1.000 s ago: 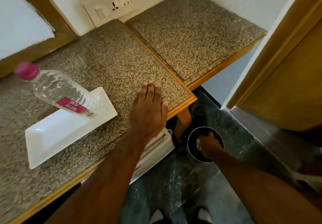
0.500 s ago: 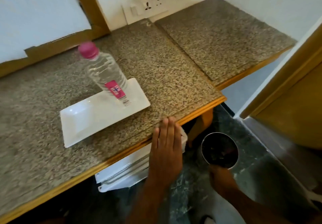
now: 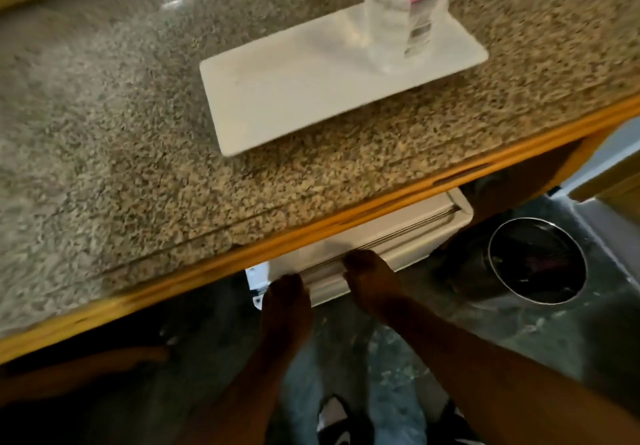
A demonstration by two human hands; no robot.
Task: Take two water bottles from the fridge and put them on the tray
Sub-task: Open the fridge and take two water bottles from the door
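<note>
Bottle (image 3: 398, 11) number one stands upright on white tray (image 3: 277, 98), up and to the right of both hands, on the tray's far-right end; top cropped out of view, pink label showing. Tray sits on speckled stone surface (image 3: 104, 133), near its front edge. Rest of the tray is bare, so there is room for the second bottle.

Left hand (image 3: 287, 292) and right hand (image 3: 370, 275) are both down below the surface edge, at the top rim of the white fridge door (image 3: 381, 243), close side by side. Fingers curl toward or over the rim; blur makes it hard to say whether they are clamped on it or just touching. Neither holds a bottle. Round metal bin (image 3: 536, 261) is on the floor, right of the right hand, apart from it.

Judgement: one bottle done, and the step in hand is opening the fridge for the second.

Handling guess: clear thin plastic, full of water, so moderate weight and a slightly squashy wall. Straight from the fridge it may be damp and slippery. Best hold is around the mid-body at the label, fingers wrapped, firm but not crushing. It is tall and narrow, so set it down flat on the tray, clear of the first bottle, or it may tip.
</note>
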